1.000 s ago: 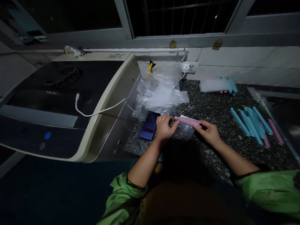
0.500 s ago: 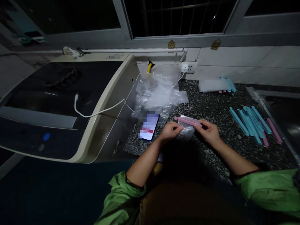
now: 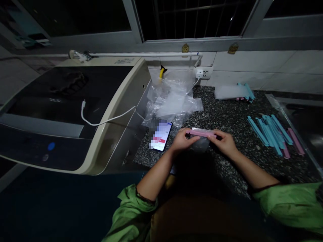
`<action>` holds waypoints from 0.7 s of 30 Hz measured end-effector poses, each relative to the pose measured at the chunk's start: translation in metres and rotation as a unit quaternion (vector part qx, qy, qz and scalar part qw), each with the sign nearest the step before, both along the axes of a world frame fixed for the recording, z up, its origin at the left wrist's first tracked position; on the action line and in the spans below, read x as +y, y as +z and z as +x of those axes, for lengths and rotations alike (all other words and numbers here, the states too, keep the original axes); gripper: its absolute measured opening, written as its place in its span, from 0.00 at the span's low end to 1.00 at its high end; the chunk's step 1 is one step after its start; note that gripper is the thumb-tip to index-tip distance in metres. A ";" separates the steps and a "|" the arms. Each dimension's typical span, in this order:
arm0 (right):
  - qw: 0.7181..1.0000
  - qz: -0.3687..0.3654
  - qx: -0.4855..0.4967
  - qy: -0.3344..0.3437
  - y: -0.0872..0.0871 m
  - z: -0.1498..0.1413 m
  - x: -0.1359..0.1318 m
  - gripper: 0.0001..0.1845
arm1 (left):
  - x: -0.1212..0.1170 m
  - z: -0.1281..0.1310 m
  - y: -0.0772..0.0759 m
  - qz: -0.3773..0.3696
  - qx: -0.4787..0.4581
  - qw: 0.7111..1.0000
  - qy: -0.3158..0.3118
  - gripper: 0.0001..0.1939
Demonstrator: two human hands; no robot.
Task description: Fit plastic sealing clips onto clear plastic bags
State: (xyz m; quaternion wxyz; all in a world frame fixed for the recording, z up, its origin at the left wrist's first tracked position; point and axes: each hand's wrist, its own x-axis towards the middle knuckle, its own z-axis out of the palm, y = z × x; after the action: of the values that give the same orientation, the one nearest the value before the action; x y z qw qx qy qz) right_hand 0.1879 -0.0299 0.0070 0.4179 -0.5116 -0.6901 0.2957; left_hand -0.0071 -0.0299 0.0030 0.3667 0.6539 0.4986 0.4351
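Observation:
A pink bag sealing clip (image 3: 200,133) lies nearly level between my hands, across the top of a clear plastic bag (image 3: 201,145). My left hand (image 3: 183,139) pinches the clip's left end between thumb and fingers. At the other end, my right hand (image 3: 223,142) grips it the same way. A strip of the bag shows above the clip, and the rest hangs below it. To the right, several blue clips (image 3: 271,131) lie in a loose pile with pink clips (image 3: 295,141) beside and under them.
A lit phone (image 3: 161,136) lies left of my hands. Behind it is a heap of clear plastic bags (image 3: 174,101). A washing machine (image 3: 108,127) stands at left with a white cable (image 3: 111,120) over it. Bundled bags (image 3: 228,91) with clips lie by the wall; a sink edge (image 3: 297,124) is at right.
The pink clip has turned from a slant to nearly level. My left hand has moved up onto its left end, and more of the clip now lies along the bag.

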 end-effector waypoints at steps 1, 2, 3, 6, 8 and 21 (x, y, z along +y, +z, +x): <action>1.000 -0.004 -0.002 0.010 0.000 -0.001 0.000 0.19 | 0.000 0.000 0.001 0.009 -0.004 1.000 0.014 0.11; 1.000 -0.007 -0.003 0.019 0.001 -0.001 0.000 0.19 | 0.000 0.000 0.001 0.015 -0.008 1.000 0.019 0.11; 1.000 -0.012 -0.003 0.025 0.001 -0.002 0.000 0.20 | 0.000 0.000 0.002 0.019 -0.013 1.000 0.014 0.10; 0.999 -0.034 0.008 0.031 0.001 -0.003 -0.001 0.20 | 0.001 0.000 0.002 0.015 -0.040 0.999 -0.006 0.12; 0.998 -0.055 0.022 0.026 0.001 -0.003 -0.001 0.19 | 0.001 0.000 0.002 0.004 -0.067 0.998 -0.010 0.14; 0.990 -0.123 0.013 0.062 -0.010 -0.008 0.000 0.19 | -0.001 -0.002 0.002 -0.023 -0.144 0.988 0.051 0.19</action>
State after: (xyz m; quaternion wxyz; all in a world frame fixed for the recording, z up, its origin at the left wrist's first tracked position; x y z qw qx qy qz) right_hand 0.1803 -0.0301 -0.0033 0.3413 -0.5116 -0.6732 0.4106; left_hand -0.0096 -0.0307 0.0046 0.4270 0.5496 0.4835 0.5309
